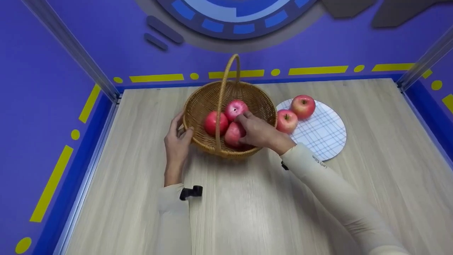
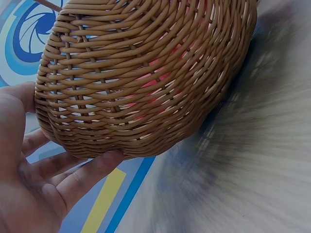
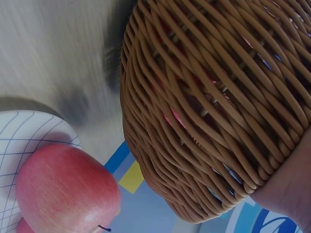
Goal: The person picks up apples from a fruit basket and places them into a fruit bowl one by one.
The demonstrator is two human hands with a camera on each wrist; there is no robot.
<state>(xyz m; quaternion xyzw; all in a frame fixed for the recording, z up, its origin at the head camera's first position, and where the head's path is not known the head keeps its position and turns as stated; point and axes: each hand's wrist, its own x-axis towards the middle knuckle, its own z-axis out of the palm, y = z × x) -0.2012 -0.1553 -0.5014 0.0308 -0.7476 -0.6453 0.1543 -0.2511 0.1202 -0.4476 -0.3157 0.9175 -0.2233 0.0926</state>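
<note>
A round wicker basket [image 1: 198,106] with a tall arched handle stands on the table in the head view. At its left rim my left hand [image 1: 177,143] grips the basket, thumb over the edge; the left wrist view shows fingers [image 2: 97,170] against the woven side. My right hand [image 1: 258,131] reaches over the right rim and holds a red apple [image 1: 233,135] low inside the basket. Beside that apple lie two more, one darker red apple [image 1: 216,123] and one pinkish apple [image 1: 236,109]. In the right wrist view the basket wall [image 3: 209,107] hides most of this hand.
To the right is a round white plate [image 1: 325,127] with blue grid lines. It carries two apples, a rear apple [image 1: 303,106] and a front apple [image 1: 286,121] close to the basket. Blue panels [image 1: 92,42] with yellow marks border the wooden table [image 1: 240,205] behind and at the sides.
</note>
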